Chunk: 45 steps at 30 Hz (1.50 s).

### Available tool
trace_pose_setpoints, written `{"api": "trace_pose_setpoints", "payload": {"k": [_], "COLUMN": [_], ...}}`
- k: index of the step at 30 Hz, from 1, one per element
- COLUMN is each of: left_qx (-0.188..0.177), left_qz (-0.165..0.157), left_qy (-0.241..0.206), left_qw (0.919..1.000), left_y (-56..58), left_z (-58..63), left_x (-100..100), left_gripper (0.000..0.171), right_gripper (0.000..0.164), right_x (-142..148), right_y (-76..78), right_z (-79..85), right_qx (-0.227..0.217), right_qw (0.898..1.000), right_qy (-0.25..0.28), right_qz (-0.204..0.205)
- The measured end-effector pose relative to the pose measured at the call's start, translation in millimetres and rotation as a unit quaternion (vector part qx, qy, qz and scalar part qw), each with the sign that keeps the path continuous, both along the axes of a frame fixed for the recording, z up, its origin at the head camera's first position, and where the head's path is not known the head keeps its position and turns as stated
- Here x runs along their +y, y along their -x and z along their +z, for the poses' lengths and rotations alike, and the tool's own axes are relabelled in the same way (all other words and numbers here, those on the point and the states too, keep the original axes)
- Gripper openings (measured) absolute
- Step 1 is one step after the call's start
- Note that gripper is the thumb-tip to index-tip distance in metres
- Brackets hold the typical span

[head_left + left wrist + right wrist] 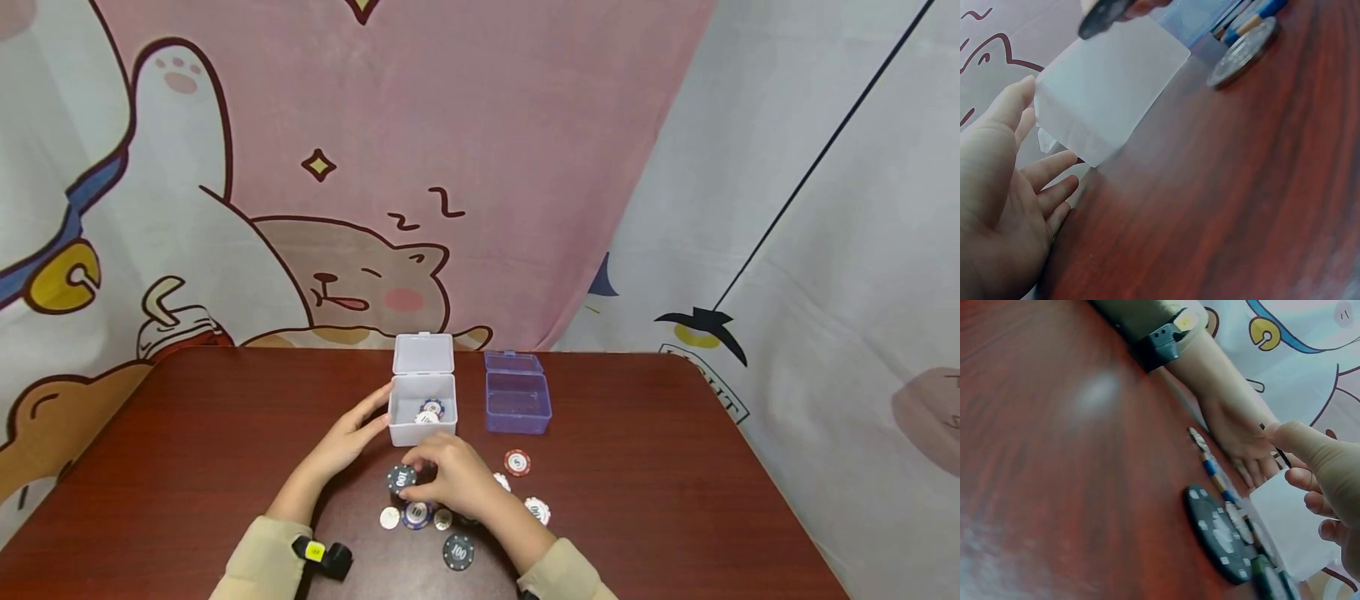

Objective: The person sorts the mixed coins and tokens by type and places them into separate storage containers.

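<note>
My right hand (455, 475) pinches a black poker chip (402, 478) marked 100 between thumb and fingers, in front of a white plastic box (422, 434). The box stands with its lid (423, 354) raised and has a blue-and-white chip (432, 407) and a white chip (427, 418) inside. Against the box's left side rests my left hand (345, 440); the left wrist view shows its thumb at the wall and its other fingers loosely extended. Under and beside the right hand lie a blue chip (417, 516) marked 10 and two silver coins (389, 518). The right hand partly hides other pieces.
A blue-violet transparent box (518, 423) with a raised lid stands right of the white one. Scattered on the brown table (645, 467) are a red chip (517, 462), a white chip (537, 510) and another black chip (458, 552). A patterned cloth (525, 167) hangs behind.
</note>
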<state>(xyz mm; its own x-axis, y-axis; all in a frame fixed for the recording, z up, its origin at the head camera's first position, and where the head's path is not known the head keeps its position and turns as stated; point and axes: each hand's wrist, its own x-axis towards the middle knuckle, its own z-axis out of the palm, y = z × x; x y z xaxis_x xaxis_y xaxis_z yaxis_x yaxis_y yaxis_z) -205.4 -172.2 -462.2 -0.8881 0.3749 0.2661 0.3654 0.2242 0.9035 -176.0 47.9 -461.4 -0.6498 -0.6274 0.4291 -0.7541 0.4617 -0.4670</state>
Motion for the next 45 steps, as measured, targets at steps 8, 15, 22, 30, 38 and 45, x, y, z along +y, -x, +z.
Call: {"api": "trace_pose_setpoints", "payload": {"k": [8, 15, 22, 30, 38, 45], "left_qx": [0.007, 0.001, -0.001, 0.000, 0.002, -0.007], "left_qz": [-0.006, 0.004, 0.004, 0.001, 0.006, 0.013], "left_qy": [-0.004, 0.002, 0.002, -0.002, -0.005, -0.004], "left_qw": [0.9999, 1.0000, 1.0000, 1.0000, 1.0000, 0.9999], "left_y": [1.0, -0.7, -1.5, -0.6, -1.6, -2.9], "left_z": [-0.9, 0.1, 0.2, -1.4, -0.7, 0.1], "left_x": [2, 2, 2, 2, 2, 1], "left_gripper": [0.051, 0.051, 0.051, 0.051, 0.051, 0.051], "right_gripper": [0.032, 0.032, 0.032, 0.035, 0.032, 0.031], "right_x": [6, 11, 14, 16, 18, 18], "right_y": [2.9, 6.2, 14.8, 24.5, 35.8, 46.6], "right_z": [13.1, 23.0, 29.4, 33.0, 35.1, 35.9], "right_qx": [-0.010, 0.008, 0.014, 0.023, 0.025, 0.024], "right_qw": [1.000, 0.999, 0.998, 0.997, 0.995, 0.994], "right_qy": [0.007, 0.020, 0.042, 0.058, 0.065, 0.055], "right_qz": [-0.017, -0.026, -0.034, -0.047, -0.073, -0.091]}}
